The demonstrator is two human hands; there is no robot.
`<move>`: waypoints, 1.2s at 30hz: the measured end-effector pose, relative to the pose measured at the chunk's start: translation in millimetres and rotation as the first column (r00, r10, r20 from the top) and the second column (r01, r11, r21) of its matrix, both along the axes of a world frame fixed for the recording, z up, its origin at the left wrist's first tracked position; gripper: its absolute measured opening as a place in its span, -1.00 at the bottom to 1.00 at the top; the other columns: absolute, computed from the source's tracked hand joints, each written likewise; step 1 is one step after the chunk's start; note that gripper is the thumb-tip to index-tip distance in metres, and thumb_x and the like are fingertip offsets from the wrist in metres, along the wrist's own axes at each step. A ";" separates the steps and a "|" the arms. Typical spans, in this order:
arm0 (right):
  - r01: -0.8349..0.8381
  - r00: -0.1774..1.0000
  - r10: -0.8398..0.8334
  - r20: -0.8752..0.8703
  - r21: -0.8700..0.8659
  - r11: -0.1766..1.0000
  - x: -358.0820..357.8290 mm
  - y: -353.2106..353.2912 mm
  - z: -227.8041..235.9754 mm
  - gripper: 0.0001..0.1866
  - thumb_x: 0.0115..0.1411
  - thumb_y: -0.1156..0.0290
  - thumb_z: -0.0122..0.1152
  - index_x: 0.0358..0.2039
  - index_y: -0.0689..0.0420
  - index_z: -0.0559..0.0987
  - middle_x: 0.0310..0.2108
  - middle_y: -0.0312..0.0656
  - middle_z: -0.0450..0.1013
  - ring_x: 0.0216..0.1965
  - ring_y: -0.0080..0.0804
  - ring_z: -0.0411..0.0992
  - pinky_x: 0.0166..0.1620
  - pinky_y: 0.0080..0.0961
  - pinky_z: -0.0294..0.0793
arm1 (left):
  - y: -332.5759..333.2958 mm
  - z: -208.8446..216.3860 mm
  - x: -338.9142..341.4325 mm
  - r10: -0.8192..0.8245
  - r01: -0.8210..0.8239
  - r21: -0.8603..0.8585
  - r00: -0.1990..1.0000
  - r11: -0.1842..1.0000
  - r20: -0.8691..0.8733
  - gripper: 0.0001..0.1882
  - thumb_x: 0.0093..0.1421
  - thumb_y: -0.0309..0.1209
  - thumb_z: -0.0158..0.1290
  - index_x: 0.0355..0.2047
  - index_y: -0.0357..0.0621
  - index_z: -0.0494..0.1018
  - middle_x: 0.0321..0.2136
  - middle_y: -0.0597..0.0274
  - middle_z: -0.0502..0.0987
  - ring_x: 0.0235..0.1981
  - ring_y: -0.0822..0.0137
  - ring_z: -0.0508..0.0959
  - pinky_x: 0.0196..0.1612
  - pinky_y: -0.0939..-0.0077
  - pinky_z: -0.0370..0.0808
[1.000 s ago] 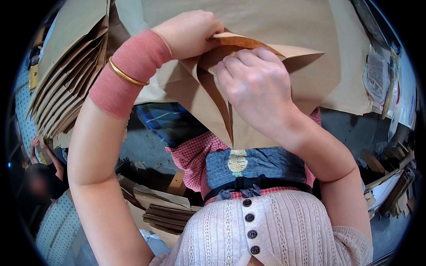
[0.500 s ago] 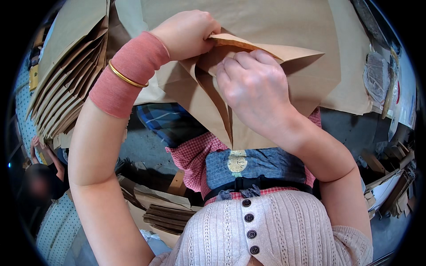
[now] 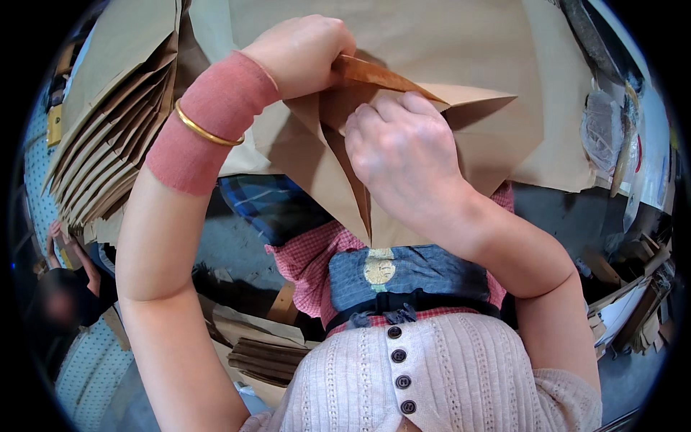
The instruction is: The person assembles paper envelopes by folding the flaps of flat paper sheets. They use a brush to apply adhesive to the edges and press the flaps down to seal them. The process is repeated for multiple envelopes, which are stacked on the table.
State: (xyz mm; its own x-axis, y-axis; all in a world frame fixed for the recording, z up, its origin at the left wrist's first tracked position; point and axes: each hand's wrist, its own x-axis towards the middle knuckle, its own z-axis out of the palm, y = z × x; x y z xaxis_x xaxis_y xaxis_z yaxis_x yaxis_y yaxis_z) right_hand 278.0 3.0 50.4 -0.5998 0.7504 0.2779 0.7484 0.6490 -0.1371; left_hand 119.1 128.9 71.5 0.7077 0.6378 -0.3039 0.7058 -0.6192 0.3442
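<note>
A brown paper bag (image 3: 306, 158) lies in front of me with its folded end spread apart into pointed corners. My left hand (image 3: 309, 56), at the far side of the opening, is closed on the upper flap (image 3: 389, 74) and holds it raised. Close by, my right hand (image 3: 404, 144) is curled over the middle of the same bag, knuckles up. Its fingertips are hidden, but they appear to grip the paper at the opening. Under this bag is more flat brown paper (image 3: 461, 36).
At the left stands a fanned stack of brown paper bags (image 3: 108, 119). On the right lie a clear plastic-wrapped bundle (image 3: 602, 126) and a dark bar (image 3: 592, 39). More folded paper (image 3: 266, 358) sits low at left, cardboard scraps (image 3: 633, 306) low at right. Another person (image 3: 75, 299) is at far left.
The upper flap now stands more upright, showing a broader strip of its darker face. Both hands stay at the opening; the right has shifted slightly left in the picture.
</note>
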 end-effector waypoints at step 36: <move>-0.220 0.932 0.252 0.262 -0.144 0.965 38.4 6.4 3.0 -0.31 0.11 0.02 0.19 0.11 0.29 0.44 0.04 0.05 0.44 -0.05 -0.22 0.44 -0.09 -0.36 0.39 | 6.1 -16.5 26.3 0.111 -0.133 0.559 0.991 0.818 0.074 -0.79 0.00 -0.38 0.17 -0.32 -0.09 0.46 -0.41 0.23 0.46 -0.24 0.18 0.51 -0.18 0.34 0.44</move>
State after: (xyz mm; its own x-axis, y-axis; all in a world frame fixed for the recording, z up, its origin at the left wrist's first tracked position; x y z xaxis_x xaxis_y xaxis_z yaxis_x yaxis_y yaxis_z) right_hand 316.4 9.4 53.5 -0.8045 0.5939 -0.0001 0.5937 0.8042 -0.0280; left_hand 145.4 135.0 55.0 0.6160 0.7717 0.1582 0.7825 -0.6226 -0.0094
